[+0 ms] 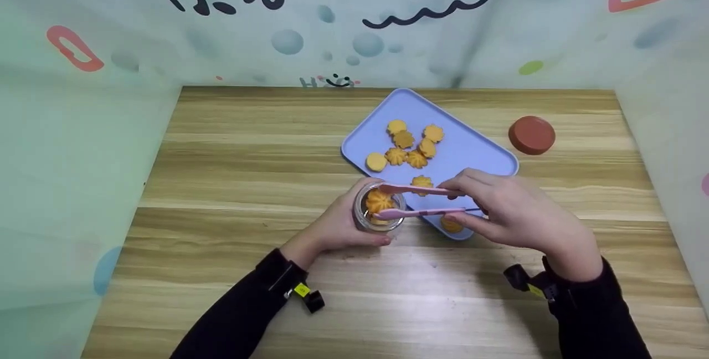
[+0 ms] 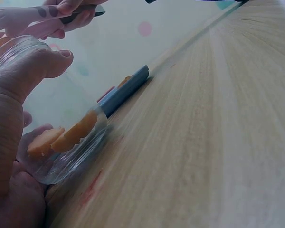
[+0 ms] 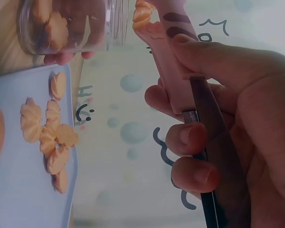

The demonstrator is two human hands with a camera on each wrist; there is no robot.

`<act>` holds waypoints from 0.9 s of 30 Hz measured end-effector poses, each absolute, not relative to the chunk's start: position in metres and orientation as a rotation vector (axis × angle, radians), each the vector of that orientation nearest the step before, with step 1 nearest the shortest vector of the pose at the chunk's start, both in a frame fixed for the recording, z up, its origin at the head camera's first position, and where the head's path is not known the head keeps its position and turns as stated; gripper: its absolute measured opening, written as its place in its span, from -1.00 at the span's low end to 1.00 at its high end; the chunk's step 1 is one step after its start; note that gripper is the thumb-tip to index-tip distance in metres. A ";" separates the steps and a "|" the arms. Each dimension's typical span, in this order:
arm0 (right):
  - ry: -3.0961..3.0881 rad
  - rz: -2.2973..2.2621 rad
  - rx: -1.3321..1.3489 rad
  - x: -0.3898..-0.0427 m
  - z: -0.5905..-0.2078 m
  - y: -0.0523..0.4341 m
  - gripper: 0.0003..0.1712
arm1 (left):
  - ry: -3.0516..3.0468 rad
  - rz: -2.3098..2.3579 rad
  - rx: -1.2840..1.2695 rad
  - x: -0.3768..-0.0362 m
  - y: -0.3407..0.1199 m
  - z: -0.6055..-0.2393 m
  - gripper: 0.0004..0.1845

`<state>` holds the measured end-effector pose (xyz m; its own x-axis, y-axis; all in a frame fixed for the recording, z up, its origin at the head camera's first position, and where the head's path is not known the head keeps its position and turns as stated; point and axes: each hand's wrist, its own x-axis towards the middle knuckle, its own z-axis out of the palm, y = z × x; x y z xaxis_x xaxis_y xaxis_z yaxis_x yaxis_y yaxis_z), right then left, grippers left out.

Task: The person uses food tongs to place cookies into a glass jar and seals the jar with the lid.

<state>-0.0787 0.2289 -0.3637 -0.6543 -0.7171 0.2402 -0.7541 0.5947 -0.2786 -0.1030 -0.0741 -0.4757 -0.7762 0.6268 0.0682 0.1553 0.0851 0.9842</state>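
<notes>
My left hand (image 1: 338, 226) grips a small clear glass jar (image 1: 378, 210) that stands on the wooden table. Orange cookies (image 2: 66, 135) lie inside it. My right hand (image 1: 509, 212) holds pink tongs (image 1: 415, 201), whose tips pinch an orange flower-shaped cookie (image 1: 379, 200) over the jar's mouth. In the right wrist view the tongs (image 3: 168, 52) carry the cookie (image 3: 143, 13) beside the jar (image 3: 71, 23). Behind the hands lies a light blue tray (image 1: 471, 148) with several more cookies (image 1: 409, 145).
A round reddish-brown lid (image 1: 532, 134) lies on the table to the right of the tray. Pale printed walls close in the table on the left, back and right. Bare wood (image 1: 232, 154) stretches to the left of the jar.
</notes>
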 end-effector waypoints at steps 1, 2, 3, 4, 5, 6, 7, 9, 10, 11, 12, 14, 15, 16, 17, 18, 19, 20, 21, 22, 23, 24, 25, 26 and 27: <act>-2.712 0.543 1.256 -0.078 -0.364 0.228 -0.62 | 2.001 1.733 0.772 -0.103 -0.074 -0.476 -0.02; -2.709 0.535 1.255 -0.078 -0.364 0.228 -0.61 | 2.006 1.729 0.769 -0.103 -0.074 -0.475 -0.01; -2.709 0.526 1.250 -0.078 -0.363 0.227 -0.61 | 2.007 1.725 0.766 -0.103 -0.074 -0.475 -0.01; -2.710 0.518 1.244 -0.077 -0.363 0.227 -0.61 | 2.011 1.721 0.761 -0.103 -0.074 -0.475 -0.01; -2.709 0.506 1.238 -0.077 -0.363 0.227 -0.61 | 2.014 1.717 0.756 -0.103 -0.074 -0.475 -0.01; -2.709 0.498 1.233 -0.077 -0.363 0.226 -0.60 | 2.015 1.714 0.752 -0.103 -0.074 -0.475 -0.01; -2.706 0.488 1.228 -0.076 -0.363 0.226 -0.60 | 2.015 1.712 0.749 -0.103 -0.074 -0.475 -0.02; -2.701 0.471 1.219 -0.075 -0.363 0.225 -0.60 | 2.022 1.709 0.754 -0.102 -0.074 -0.475 -0.02; -2.703 0.463 1.215 -0.075 -0.363 0.224 -0.60 | 2.031 1.708 0.760 -0.102 -0.074 -0.475 -0.02; -2.702 0.456 1.213 -0.074 -0.362 0.223 -0.60 | 2.036 1.707 0.766 -0.102 -0.074 -0.475 -0.02; -2.699 0.446 1.210 -0.073 -0.362 0.223 -0.60 | 2.039 1.710 0.775 -0.102 -0.074 -0.475 -0.02; -2.696 0.422 1.203 -0.070 -0.361 0.221 -0.59 | 2.040 1.720 0.791 -0.103 -0.074 -0.475 -0.02; -2.696 0.406 1.199 -0.069 -0.360 0.220 -0.59 | 2.039 1.726 0.799 -0.103 -0.074 -0.476 -0.02; -2.698 0.398 1.195 -0.068 -0.359 0.219 -0.59 | 2.031 1.735 0.802 -0.103 -0.074 -0.476 -0.02; -2.697 0.383 1.193 -0.067 -0.359 0.218 -0.59 | 2.022 1.744 0.806 -0.103 -0.074 -0.477 -0.02; -2.695 0.374 1.191 -0.067 -0.359 0.217 -0.59 | 2.017 1.750 0.810 -0.103 -0.074 -0.477 -0.02; -2.693 0.371 1.191 -0.066 -0.359 0.217 -0.58 | 2.013 1.753 0.810 -0.103 -0.073 -0.477 -0.02; -2.694 0.367 1.190 -0.066 -0.359 0.216 -0.59 | 2.010 1.752 0.811 -0.103 -0.074 -0.477 -0.01; -2.690 0.367 1.192 -0.065 -0.359 0.216 -0.59 | 2.007 1.753 0.808 -0.103 -0.074 -0.477 -0.01; -2.688 0.373 1.196 -0.065 -0.359 0.215 -0.58 | 2.007 1.750 0.806 -0.103 -0.074 -0.477 -0.01; -2.687 0.372 1.197 -0.065 -0.360 0.215 -0.58 | 2.005 1.747 0.801 -0.103 -0.074 -0.476 -0.01; -2.687 0.377 1.197 -0.065 -0.360 0.215 -0.58 | 2.003 1.744 0.796 -0.103 -0.074 -0.476 -0.01; -2.692 0.375 1.195 -0.065 -0.360 0.214 -0.57 | 1.999 1.745 0.791 -0.103 -0.074 -0.476 -0.01; -2.700 0.368 1.192 -0.065 -0.360 0.214 -0.57 | 1.999 1.743 0.788 -0.103 -0.074 -0.476 -0.01; -2.707 0.364 1.190 -0.065 -0.360 0.214 -0.57 | 1.998 1.744 0.785 -0.103 -0.074 -0.476 -0.01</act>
<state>-0.0650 0.2142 -0.3596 -0.6698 -0.7015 0.2433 -0.7409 0.6532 -0.1561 -0.1026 -0.0738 -0.4759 -0.7746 0.6274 0.0798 0.1638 0.0771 0.9835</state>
